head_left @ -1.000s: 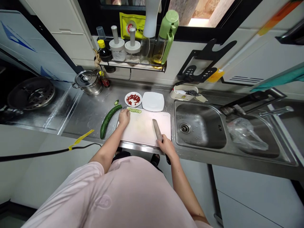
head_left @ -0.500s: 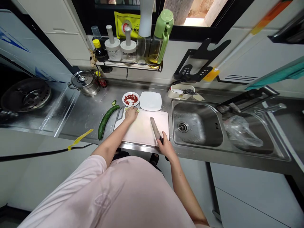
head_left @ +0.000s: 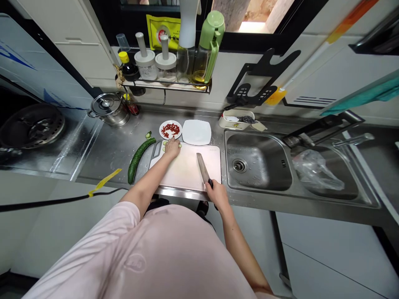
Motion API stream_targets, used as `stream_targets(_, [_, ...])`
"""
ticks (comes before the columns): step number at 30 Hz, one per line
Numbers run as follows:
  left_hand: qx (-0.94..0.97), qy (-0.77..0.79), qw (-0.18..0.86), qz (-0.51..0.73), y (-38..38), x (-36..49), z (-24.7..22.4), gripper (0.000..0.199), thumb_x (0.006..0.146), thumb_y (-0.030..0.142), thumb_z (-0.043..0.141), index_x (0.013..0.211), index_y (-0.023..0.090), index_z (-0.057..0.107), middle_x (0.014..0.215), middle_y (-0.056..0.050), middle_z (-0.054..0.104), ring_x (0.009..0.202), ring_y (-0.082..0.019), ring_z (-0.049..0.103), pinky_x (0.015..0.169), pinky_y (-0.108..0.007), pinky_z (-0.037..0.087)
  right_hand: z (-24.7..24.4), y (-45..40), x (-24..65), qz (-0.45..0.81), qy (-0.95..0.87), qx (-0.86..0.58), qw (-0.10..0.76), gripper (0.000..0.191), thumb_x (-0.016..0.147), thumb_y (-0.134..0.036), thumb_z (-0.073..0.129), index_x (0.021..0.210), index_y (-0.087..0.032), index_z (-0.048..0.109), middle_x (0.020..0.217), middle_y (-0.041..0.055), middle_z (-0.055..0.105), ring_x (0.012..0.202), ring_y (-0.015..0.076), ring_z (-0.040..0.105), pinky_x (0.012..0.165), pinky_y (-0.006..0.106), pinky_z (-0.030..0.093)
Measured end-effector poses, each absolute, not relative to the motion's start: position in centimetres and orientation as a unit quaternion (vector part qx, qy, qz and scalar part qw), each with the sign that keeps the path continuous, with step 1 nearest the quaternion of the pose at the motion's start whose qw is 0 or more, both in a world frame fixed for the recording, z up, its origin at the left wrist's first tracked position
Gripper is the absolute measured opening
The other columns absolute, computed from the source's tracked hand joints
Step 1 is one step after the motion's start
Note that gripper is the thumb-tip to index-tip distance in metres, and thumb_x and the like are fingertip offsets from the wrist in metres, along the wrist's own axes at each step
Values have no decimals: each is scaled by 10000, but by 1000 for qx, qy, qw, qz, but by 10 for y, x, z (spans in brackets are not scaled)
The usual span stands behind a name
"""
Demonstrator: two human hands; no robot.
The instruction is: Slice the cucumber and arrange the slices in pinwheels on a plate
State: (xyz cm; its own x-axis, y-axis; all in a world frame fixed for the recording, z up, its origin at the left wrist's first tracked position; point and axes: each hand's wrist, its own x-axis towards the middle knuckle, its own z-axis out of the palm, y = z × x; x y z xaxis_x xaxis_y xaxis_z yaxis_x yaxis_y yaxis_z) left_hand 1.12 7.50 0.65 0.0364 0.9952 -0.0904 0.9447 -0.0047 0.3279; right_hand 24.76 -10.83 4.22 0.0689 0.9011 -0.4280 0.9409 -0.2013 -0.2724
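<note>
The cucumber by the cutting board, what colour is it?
The cucumber is dark green, seen best in the head view.

Open counter (head_left: 106, 155) ran left of the cucumber (head_left: 137, 160) toward the pot (head_left: 109, 110). The cutting board (head_left: 187, 172) was free between the left hand (head_left: 172, 148) and the knife (head_left: 202, 168) in the right hand (head_left: 216, 195), but a white plate (head_left: 196, 132) stood just beyond it, with the sink (head_left: 249, 145) to its right.

A long dark-green cucumber (head_left: 141, 160) lies slantwise just left of a pale cutting board (head_left: 187, 172), where the left hand (head_left: 172, 147) covers pale-green slices (head_left: 180, 145) and the right hand (head_left: 218, 196) grips a steel kitchen knife (head_left: 202, 168), its blade over the board.
</note>
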Motion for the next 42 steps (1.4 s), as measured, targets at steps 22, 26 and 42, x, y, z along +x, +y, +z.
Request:
stream_targets(22, [586, 717, 318, 204, 16, 5, -8, 183, 757, 210, 571, 923, 214, 647, 753, -2, 656, 725, -143, 594, 671, -235, 416, 43, -105, 248, -259, 644, 718, 55, 476, 965, -509, 256, 1113, -190, 577, 929, 110, 668, 865, 223, 616, 690, 266, 358])
stream_targets(26, [596, 719, 292, 204, 4, 0, -12, 180, 778, 231, 556, 936, 237, 642, 747, 1, 658, 732, -149, 597, 678, -238, 413, 42, -103, 249, -260, 641, 721, 50, 480, 967, -518, 249, 1102, -194, 577, 922, 106, 669, 869, 217, 615, 692, 262, 354])
stream_targets(42, [601, 716, 262, 239, 6, -10, -22, 212, 753, 203, 573, 952, 184, 645, 789, -25, 652, 762, -159, 594, 722, -249, 432, 57, -120, 224, -257, 701, 663, 54, 423, 979, -481, 261, 1075, -207, 568, 894, 70, 677, 828, 192, 621, 626, 246, 308])
